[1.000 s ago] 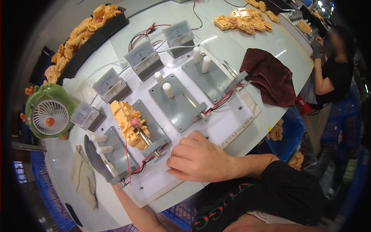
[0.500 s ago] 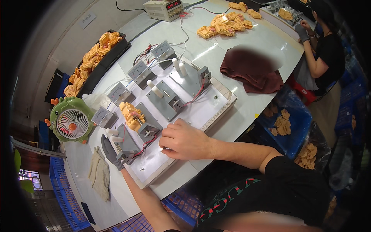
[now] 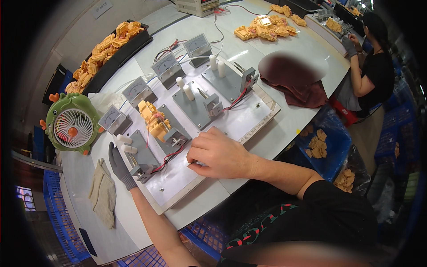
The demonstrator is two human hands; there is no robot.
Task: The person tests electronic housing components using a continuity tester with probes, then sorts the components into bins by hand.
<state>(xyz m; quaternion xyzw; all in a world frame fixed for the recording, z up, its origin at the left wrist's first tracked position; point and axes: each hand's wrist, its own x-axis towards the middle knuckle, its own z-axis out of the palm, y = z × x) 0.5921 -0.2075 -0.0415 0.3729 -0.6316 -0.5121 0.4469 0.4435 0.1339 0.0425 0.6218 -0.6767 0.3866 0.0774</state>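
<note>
My left hand (image 3: 119, 165), in a grey glove, lies with outstretched fingers along the left edge of the white test board (image 3: 178, 189). Over the board's front edge, my bare right hand (image 3: 219, 153) is closed, its fingers curled around something small and white, mostly hidden. A yellow plastic part (image 3: 154, 120) sits in the second grey fixture from the left, against a metal contact block (image 3: 177, 139) with red and black wires. The leftmost fixture (image 3: 141, 151), nearest my left hand, has two white pegs and no yellow part. Two other fixtures stand to the right, also without parts.
Several analog meters (image 3: 138, 91) line the board's back. A green fan (image 3: 72, 129) and a beige glove (image 3: 103, 193) lie left. Yellow parts fill a black tray (image 3: 129, 52) and form a pile (image 3: 267, 29). A maroon cloth (image 3: 293, 84) lies right; a co-worker (image 3: 376, 66) sits beyond.
The whole view has shifted a little. My left hand has moved slightly outward from the leftmost fixture, showing more of its fingers. My right hand stays at the board's front edge, still curled.
</note>
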